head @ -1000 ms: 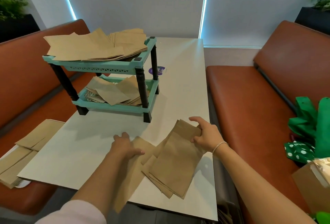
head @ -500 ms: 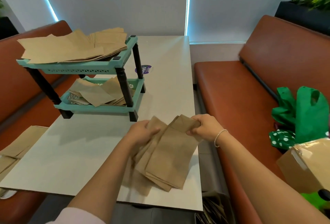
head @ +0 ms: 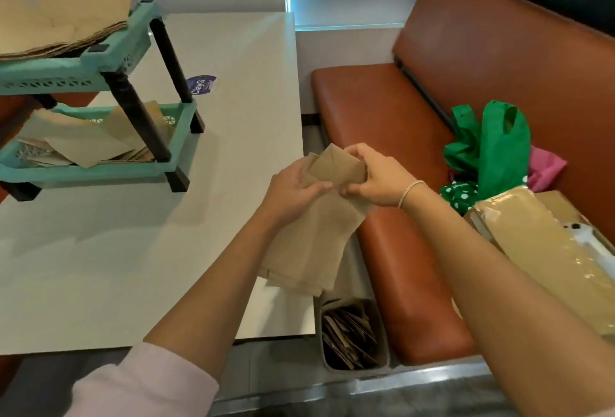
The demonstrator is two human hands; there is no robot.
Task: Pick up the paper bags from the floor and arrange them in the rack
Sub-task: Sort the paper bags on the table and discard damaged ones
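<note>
Paper bags (head: 312, 243) gathered mid-frame, both hands pinching the stack's top.
Next: carry it to the rack (head: 133, 47), upper left.

Bunch of flat brown paper bags (head: 309, 243) hanging lengthwise over right table edge, top ends fanning out, lower ends overlapping. Teal two-tier rack (head: 100, 60) with dark legs standing on table at left. Messy bag pile (head: 56, 24) lying on top shelf, looser bags (head: 86, 147) lying on bottom shelf, some overhanging.
</note>
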